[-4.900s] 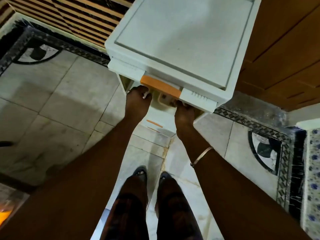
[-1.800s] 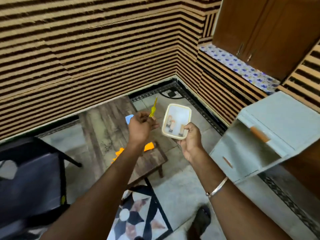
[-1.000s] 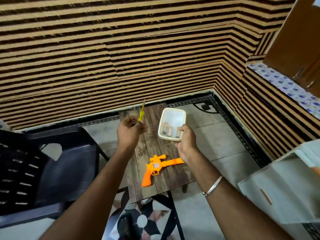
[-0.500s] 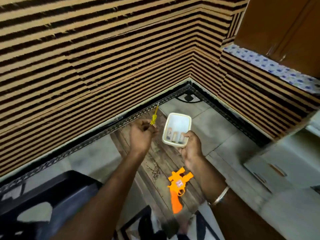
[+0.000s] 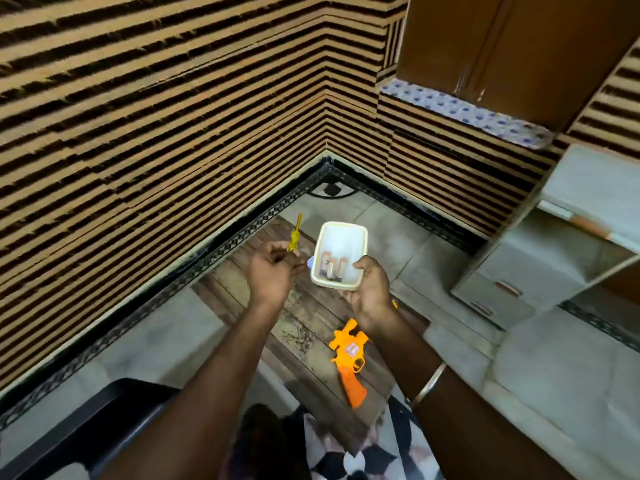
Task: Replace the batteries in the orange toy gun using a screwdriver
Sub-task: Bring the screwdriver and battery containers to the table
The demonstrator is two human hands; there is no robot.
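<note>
Head view: both hands loaded above the table

Left hand [image 5: 270, 275] pinches a yellow screwdriver [image 5: 295, 233] that sticks up from its fingers. Right hand [image 5: 372, 292] grips a white container [image 5: 343, 237] holding batteries [image 5: 332, 268]. Orange toy gun [image 5: 349, 358] lies on the wooden table [image 5: 304, 327], untouched.

Both forearms reach forward; the left hand [image 5: 270, 277] pinches a slim yellow screwdriver [image 5: 295, 234] upright, the right hand [image 5: 373, 294] grips a white rectangular plastic tub [image 5: 343, 237] by its near edge.
</note>
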